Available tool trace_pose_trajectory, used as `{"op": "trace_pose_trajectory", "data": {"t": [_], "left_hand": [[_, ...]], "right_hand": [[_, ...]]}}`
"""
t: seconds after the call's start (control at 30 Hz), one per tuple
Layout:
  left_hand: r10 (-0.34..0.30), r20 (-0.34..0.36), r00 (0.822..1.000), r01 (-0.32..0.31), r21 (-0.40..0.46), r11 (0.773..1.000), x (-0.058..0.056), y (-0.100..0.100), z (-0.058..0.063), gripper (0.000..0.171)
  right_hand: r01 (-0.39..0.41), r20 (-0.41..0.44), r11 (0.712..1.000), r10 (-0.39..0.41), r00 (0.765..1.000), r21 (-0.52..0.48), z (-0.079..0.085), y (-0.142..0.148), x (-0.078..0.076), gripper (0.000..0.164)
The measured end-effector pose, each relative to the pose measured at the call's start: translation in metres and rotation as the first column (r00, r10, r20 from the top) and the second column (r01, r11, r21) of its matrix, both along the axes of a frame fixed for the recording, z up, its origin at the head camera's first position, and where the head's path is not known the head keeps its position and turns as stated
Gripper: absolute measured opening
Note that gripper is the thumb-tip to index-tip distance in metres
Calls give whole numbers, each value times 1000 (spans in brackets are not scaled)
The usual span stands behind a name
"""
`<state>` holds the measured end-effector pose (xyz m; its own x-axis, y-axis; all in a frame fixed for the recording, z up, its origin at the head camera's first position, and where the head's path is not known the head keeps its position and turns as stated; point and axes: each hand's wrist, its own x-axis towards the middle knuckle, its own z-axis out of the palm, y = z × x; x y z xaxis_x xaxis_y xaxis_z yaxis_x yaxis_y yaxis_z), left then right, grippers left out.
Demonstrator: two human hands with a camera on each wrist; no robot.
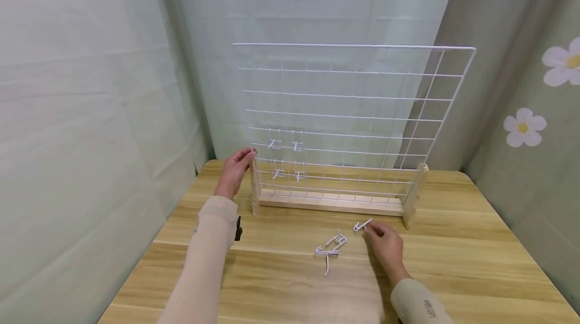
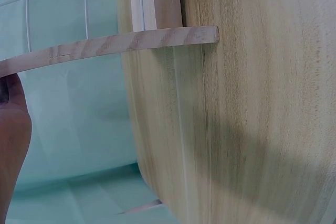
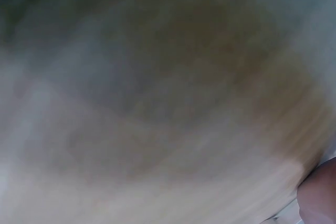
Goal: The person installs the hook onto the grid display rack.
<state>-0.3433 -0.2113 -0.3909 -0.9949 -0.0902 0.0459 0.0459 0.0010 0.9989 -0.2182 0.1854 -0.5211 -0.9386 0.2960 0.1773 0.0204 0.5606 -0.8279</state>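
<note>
A white wire grid panel [image 1: 353, 96] stands upright in a wooden base [image 1: 331, 202] on the table. My left hand [image 1: 233, 172] grips the upper end of the base's left wooden post [image 1: 255, 190], beside the grid's edge. In the left wrist view that post [image 2: 110, 45] crosses the frame, with part of my hand [image 2: 13, 129] at the left. Low over the table, my right hand [image 1: 386, 246] pinches a white wire hook [image 1: 361, 225] by one end. Two more white hooks [image 1: 328, 252] lie close together on the table to its left.
Several white hooks [image 1: 296, 146] hang in two rows on the grid's lower left. The right wooden post [image 1: 413, 195] stands beyond my right hand. Pale curtains [image 1: 104, 112] surround the wooden table [image 1: 457, 263] at the left, back and right.
</note>
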Motion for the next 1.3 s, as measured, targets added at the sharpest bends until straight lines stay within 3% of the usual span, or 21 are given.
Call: {"op": "trace_pose_trajectory", "data": {"t": [0.67,1.23,1.3], "left_hand": [[-2,-2,1000,2,5,1000,2,-3,2,44],[-6,10,1000,5,14,1000,2,-1,1,43],[-13,22,1000,13,16,1000,7,1,7,42]], "right_hand": [[19,-65,994,-12,998,111,-1,-8,-6,14],[22,-2,992,-22,1000,126,1,-7,-7,12],[22,0,991,-22,1000,132,2,-7,-7,12]]}}
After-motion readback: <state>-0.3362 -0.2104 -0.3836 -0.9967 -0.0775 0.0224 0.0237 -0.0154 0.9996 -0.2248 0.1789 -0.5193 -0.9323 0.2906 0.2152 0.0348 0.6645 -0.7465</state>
